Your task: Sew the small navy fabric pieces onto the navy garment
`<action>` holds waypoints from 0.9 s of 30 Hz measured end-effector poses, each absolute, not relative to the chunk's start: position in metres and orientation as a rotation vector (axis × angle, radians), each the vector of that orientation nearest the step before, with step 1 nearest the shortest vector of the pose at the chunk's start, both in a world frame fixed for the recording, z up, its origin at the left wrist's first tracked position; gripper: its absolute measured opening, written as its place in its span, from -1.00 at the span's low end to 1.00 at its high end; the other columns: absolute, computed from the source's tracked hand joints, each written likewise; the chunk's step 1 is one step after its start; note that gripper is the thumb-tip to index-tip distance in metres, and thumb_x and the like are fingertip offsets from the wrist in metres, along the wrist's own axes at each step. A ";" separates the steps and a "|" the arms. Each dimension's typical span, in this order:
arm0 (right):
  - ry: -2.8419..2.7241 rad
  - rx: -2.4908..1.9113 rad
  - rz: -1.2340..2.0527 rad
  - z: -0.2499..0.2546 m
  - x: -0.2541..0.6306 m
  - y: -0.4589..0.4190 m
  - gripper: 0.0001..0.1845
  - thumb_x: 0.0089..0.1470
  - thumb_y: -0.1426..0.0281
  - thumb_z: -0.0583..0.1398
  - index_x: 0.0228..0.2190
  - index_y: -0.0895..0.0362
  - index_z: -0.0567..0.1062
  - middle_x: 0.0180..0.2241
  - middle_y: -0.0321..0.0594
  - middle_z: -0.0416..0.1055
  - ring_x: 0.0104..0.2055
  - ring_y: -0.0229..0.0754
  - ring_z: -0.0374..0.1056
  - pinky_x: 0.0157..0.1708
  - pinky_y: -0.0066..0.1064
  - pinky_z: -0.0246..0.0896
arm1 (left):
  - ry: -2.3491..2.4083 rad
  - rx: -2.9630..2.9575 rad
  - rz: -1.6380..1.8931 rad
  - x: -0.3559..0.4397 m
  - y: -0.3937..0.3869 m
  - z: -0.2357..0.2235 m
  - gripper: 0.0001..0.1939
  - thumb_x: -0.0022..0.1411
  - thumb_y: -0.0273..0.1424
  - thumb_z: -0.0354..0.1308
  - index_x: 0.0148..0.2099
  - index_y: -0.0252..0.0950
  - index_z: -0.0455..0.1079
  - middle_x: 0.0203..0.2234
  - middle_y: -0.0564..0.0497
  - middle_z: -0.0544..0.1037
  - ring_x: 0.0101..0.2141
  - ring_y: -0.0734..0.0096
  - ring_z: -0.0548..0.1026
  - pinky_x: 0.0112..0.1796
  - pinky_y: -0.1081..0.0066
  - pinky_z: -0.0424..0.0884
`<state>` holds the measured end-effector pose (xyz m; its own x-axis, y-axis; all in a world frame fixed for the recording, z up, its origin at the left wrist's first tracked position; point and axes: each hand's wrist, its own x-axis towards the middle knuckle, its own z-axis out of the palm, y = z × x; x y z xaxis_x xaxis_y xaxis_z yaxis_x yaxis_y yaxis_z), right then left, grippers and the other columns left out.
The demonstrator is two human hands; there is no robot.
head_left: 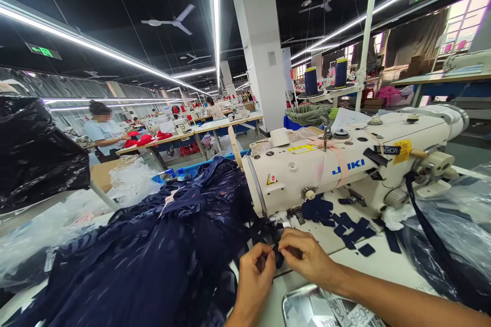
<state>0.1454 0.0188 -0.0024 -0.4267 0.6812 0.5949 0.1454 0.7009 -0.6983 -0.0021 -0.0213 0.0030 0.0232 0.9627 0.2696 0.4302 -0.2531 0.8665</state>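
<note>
My left hand (255,276) and my right hand (305,255) meet just in front of the needle end of a cream sewing machine (345,168). Both pinch a small piece of navy fabric (279,256) between fingertips and thumbs. It seems to run on from the large navy garment (161,255) heaped to the left across the table. Several small navy fabric pieces (345,222) lie on the white table (379,265) under the machine arm.
A metal tray (295,306) with printed labels sits by my right forearm. Clear plastic bags lie at the right (456,225) and left (46,225). A black bag (34,153) hangs at left. Thread cones (310,80) stand behind the machine. A person (102,130) sews at a far table.
</note>
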 end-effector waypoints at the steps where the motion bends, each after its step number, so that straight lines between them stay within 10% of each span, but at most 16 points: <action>1: -1.943 -0.649 0.699 -0.003 0.145 0.019 -0.85 -0.05 0.53 0.04 -0.55 0.13 0.37 -0.57 -0.30 0.21 -0.54 -0.30 0.12 -0.57 -0.47 0.00 | 1.405 1.699 1.190 -0.003 -0.021 0.001 -0.77 0.12 -0.27 -0.02 -0.49 -0.28 0.28 -0.75 0.19 0.15 -0.72 0.55 0.15 -0.67 0.55 0.09; 27: -1.929 -0.793 1.582 -0.008 0.140 0.010 -0.62 -0.08 0.08 0.05 -0.64 0.08 0.09 -0.78 -0.49 -0.07 -0.74 -0.39 -0.14 -0.70 -0.50 -0.23 | 1.736 2.180 1.135 0.009 -0.033 -0.005 -0.87 -0.13 -0.57 0.01 -0.60 -0.27 0.29 -0.66 0.01 0.43 -0.59 0.38 0.36 -0.48 0.38 0.16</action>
<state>0.1396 0.0103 -0.0083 -0.6947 0.7188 0.0272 0.1141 0.1474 -0.9825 0.0089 -0.0329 -0.0051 0.0538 0.8821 0.4681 0.7824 -0.3285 0.5291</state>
